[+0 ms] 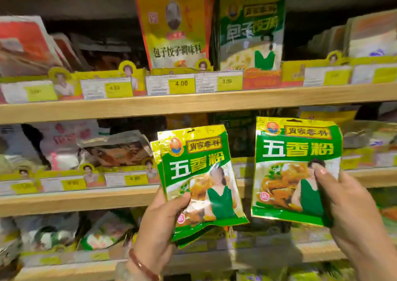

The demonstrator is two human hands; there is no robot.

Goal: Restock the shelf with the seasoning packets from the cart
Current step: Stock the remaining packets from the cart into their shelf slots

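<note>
- A person faces wooden shop shelving with green seasoning packets raised in both hands, in front of the middle shelf
- The left hand grasps a small fanned stack of packets by its lower left corner, thumb curled over the front; at least two packets show, the exact count cannot be told
- The right hand grasps a single packet along its right edge, thumb pressed on the front, fingers hidden behind it
- Both lots are held upright, near each other but apart, and touch no shelf
- The step in hand appears to be placing: stock is already off the cart and being brought to its slot
- The next move likely calls for finding the matching facing; a dark gap behind the packets on the middle shelf looks the probable spot, and the single packet would need sliding in upright behind the price-tag strip
- A similar green pouch stands on the upper shelf beside a yellow pouch, yet its lettering differs
- The cart is out of view
- Goods at the left and right edges are blurred, most price tags cannot be read, and the lowest shelf is cut off by the frame and the wrists
</note>
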